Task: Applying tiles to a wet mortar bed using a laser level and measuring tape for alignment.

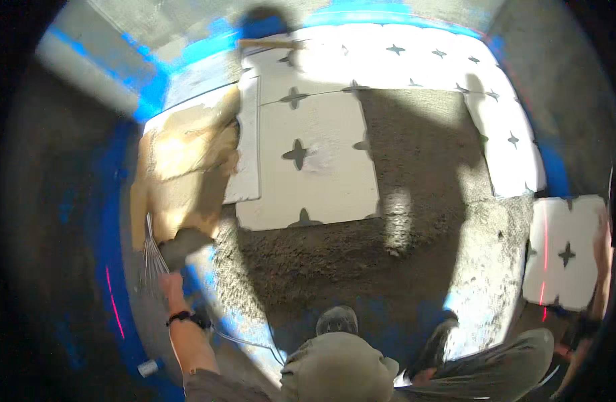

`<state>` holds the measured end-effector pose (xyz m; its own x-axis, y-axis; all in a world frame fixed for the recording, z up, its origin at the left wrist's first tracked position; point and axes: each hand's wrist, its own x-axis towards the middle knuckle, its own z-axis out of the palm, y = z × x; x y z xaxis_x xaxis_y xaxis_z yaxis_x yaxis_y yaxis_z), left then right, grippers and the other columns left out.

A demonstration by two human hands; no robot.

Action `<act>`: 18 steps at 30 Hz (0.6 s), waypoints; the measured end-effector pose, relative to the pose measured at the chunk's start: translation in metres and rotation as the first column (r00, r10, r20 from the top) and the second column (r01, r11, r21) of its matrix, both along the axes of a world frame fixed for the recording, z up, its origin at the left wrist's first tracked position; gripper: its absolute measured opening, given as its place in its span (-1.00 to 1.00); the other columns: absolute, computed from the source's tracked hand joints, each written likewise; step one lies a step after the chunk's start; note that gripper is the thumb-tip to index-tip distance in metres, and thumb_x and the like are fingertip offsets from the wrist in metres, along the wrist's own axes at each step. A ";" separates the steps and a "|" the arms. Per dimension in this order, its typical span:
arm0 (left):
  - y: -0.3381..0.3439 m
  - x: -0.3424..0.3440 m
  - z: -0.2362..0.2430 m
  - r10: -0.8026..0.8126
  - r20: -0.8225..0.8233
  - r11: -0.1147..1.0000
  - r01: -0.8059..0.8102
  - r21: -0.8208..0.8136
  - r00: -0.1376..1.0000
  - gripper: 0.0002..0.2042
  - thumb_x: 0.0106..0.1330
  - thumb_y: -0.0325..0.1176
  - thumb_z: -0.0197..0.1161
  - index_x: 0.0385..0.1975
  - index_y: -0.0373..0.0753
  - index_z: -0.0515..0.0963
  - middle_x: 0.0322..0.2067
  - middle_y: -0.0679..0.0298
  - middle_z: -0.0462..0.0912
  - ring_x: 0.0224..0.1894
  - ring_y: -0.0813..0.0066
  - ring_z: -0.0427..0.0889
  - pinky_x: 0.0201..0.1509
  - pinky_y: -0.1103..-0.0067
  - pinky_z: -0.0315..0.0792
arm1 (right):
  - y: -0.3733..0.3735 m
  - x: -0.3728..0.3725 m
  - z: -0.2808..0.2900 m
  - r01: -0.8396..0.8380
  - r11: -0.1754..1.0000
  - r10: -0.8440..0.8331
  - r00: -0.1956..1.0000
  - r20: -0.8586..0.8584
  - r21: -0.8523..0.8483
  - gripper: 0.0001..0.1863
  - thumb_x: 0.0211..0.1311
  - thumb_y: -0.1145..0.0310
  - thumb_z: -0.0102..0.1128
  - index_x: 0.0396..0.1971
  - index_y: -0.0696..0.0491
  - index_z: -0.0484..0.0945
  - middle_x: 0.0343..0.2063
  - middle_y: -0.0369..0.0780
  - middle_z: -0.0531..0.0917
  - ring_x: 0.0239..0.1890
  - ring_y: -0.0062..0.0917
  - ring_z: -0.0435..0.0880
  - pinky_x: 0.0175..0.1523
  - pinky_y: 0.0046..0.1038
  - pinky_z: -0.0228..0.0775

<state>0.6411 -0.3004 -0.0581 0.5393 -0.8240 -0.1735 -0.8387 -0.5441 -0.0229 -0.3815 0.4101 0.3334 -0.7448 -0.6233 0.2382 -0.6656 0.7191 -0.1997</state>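
Note:
My left hand (pixel 173 287), with a dark band at the wrist, is closed at the lower left. From it juts a whisk-like tool with thin pale wires (pixel 151 258) fanned out; its exact kind is unclear. At the far right, my right hand (pixel 602 224) grips the right edge of a white tile (pixel 548 281) with a dark cross pattern. The fingers are partly lost in the dark rim. A matching tile (pixel 335 144) lies in the middle, beside grey ridged mortar (pixel 415 154). More patterned tiles (pixel 422 63) run along the back and right.
Tan sheets (pixel 187 144) lie at the left, with a dark grey lump (pixel 185 242) at their near edge. Blue tape or film (pixel 154 90) follows the walls. Red laser lines (pixel 115 305) cross the left floor and the right tile. My bent knee (pixel 338 368) and shoe (pixel 337 320) are near.

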 end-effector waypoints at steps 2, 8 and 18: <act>-0.007 0.025 -0.015 0.002 -0.091 1.000 -0.002 0.001 0.996 -0.52 0.38 -0.23 0.29 0.14 -0.51 0.55 0.10 -0.25 0.68 0.09 -0.08 0.73 0.17 0.14 0.59 | -0.058 0.034 -0.013 -0.148 0.972 0.155 0.988 -0.024 0.181 -0.58 0.48 0.28 0.10 0.11 0.32 0.54 0.02 0.08 0.66 0.06 -0.11 0.66 0.22 -0.24 0.47; 0.020 0.037 0.022 -0.359 -0.369 0.658 -0.047 -0.751 0.857 -0.69 0.33 -0.40 0.24 -0.01 -0.45 0.58 -0.39 0.03 0.67 -0.37 0.04 0.67 -0.26 0.18 0.51 | -0.235 0.181 -0.023 -0.317 0.930 0.305 0.948 0.091 0.184 -0.83 0.27 0.56 0.38 -0.20 0.30 0.66 -0.33 0.02 0.74 -0.44 -0.27 0.71 -0.30 -0.29 0.53; 0.133 -0.371 0.251 -0.948 0.315 -0.181 0.886 -0.426 -0.042 -0.78 -0.04 -0.54 0.23 -0.34 -0.22 0.55 -0.41 0.11 0.43 -0.28 0.02 0.48 -0.17 0.18 0.36 | -0.402 0.300 -0.119 -0.817 0.539 0.811 0.437 0.388 -0.206 -0.40 0.50 -0.03 0.26 0.10 0.29 0.48 -0.14 0.06 0.67 -0.18 -0.15 0.73 -0.04 -0.18 0.62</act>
<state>0.2705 -0.1671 0.1929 -0.8331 -0.4077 0.3739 -0.4575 0.8877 -0.0514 -0.0813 0.0084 0.2145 0.0938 -0.9942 0.0533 -0.8030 -0.1072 -0.5863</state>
